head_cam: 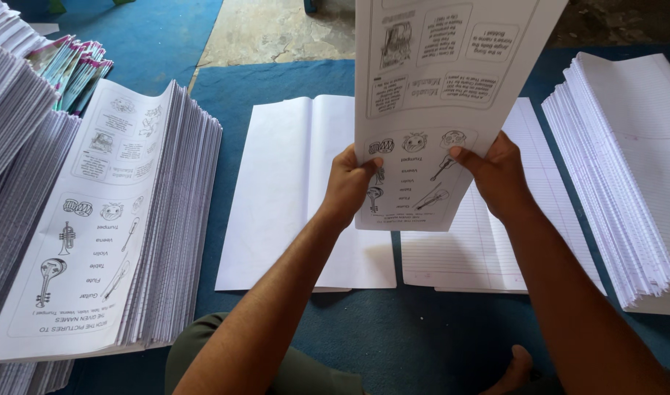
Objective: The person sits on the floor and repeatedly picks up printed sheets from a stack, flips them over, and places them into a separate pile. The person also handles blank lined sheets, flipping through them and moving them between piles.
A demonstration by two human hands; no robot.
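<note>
Fingers of left hand (pixel 347 183) and right hand (pixel 498 174) pinch closed on the printed sheet's (pixel 437 88) lower edges, held above blank sheets (pixel 291 197) on the blue floor mat (pixel 276 77).

Two hands, left (pixel 347 183) and right (pixel 499 175). One printed worksheet (pixel 437 88) held up. One tall stack of identical printed worksheets (pixel 101 227) at left. One flat pile of blank white sheets (pixel 291 197) at centre. Two piles of ruled sheets: a low one (pixel 481 249) and a thick one (pixel 634 168). One bundle of colourful booklets (pixel 75 62) at upper left.
</note>
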